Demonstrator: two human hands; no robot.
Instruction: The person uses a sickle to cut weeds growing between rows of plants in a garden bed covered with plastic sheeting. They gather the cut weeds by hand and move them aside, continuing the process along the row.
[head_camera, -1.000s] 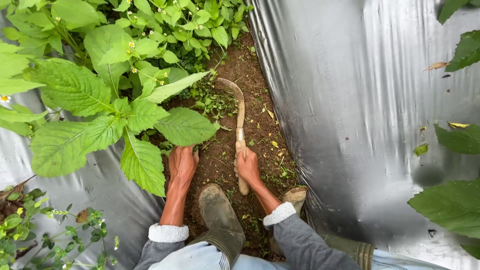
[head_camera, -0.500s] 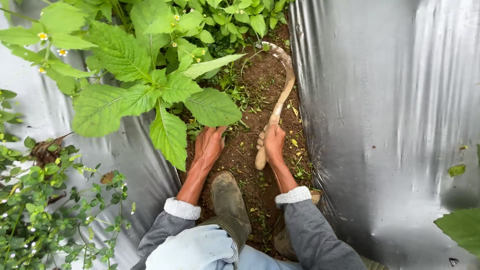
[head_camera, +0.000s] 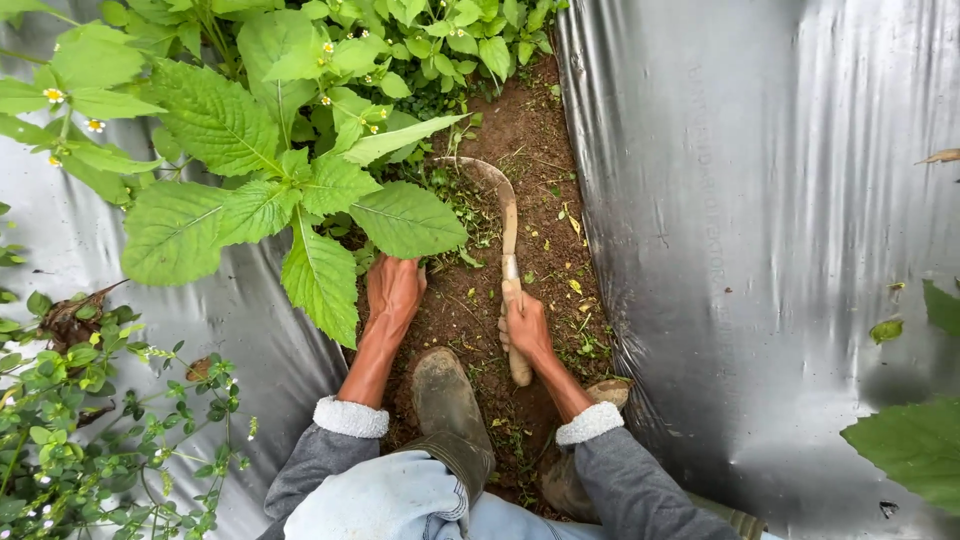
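The person is crouching over a narrow strip of bare soil (head_camera: 520, 130) running between two sheets of silvery-grey plastic mulch (head_camera: 760, 250), one along each long edge of the strip. The right hand (head_camera: 526, 328) is wrapping its fingers tight around the pale wooden handle of a sickle (head_camera: 508, 262), whose butt end is sticking out below the fist; the rusty curved blade is arching up and to the left, its tip lying among small weeds (head_camera: 455, 200) near the middle of the strip. The left hand (head_camera: 393, 290) is pressing down on the soil at the strip's left edge, fingers together and reaching under the large serrated leaves of a broad-leaved plant (head_camera: 250, 190); whether it is gripping a stem cannot be told. A muddy boot (head_camera: 445, 392) is standing on the soil between the two wrists, and both grey sleeves are ending in white fleecy cuffs. Small white-flowered weeds (head_camera: 90, 420) are spreading over the left sheet's near corner.
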